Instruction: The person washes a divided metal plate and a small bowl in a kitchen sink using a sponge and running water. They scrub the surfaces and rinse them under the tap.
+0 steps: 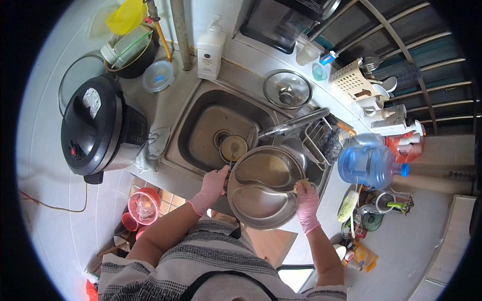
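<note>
A stainless-steel divided hot pot (263, 222), split by an S-shaped wall, is held tilted over the sink's front right. Cloudy liquid (269, 167) lies in its far compartment; the near one shows bare metal with a wet shine. My left hand (211, 188), in a pink glove, grips the left side of the pot. On the right rim, by a handle, my gloved right hand (307, 203) closes around the edge, with something yellowish at its fingertips that is hard to make out. A small round bowl or ladle (233, 148) with murky liquid sits in the steel sink (203, 118) near the drain.
A chrome faucet (297, 122) reaches over the sink. Left stands a pressure cooker (101, 128) beside a grey cloth (156, 145). A glass lid (288, 89) leans behind; a wire rack (320, 143) and blue water jug (367, 165) are right. A white pump bottle (211, 54) stands at the back.
</note>
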Demonstrator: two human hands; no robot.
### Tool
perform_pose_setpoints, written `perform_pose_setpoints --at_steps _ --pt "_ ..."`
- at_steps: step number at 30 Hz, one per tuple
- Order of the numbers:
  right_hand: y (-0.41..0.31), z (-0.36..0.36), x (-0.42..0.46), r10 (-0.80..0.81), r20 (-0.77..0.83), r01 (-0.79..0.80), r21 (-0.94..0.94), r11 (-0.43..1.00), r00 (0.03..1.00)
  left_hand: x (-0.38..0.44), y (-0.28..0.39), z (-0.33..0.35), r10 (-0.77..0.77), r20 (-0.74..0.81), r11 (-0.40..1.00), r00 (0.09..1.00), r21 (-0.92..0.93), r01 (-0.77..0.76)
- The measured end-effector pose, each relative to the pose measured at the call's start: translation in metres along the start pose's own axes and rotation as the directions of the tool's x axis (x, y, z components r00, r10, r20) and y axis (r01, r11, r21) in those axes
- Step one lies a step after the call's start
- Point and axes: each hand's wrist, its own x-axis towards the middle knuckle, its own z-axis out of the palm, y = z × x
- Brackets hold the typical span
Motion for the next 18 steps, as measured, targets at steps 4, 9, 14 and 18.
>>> perform_pose_setpoints --at_steps 4,9,14,18 --pt "0.009 0.007 -0.016 -0.001 -0.012 -0.001 -0.103 0.995 1.000 0.003 -0.007 0.001 0.040 -0.005 0.997 0.999 0.071 -0.040" --pt "-0.009 0.027 0.039 0.013 -0.108 -0.027 -0.131 0.991 0.994 0.011 -0.004 -0.005 0.000 0.059 0.994 0.998 0.111 -0.006" --pt "-0.016 0.025 0.049 0.065 -0.128 -0.081 -0.129 0.988 0.990 0.011 -0.006 -0.005 -0.018 0.057 0.994 0.998 0.110 0.012" --pt "-0.015 0.007 -0.010 0.338 -0.021 -0.337 -0.154 0.929 0.941 0.020 -0.038 -0.008 0.345 0.090 0.851 0.934 0.388 -0.352"
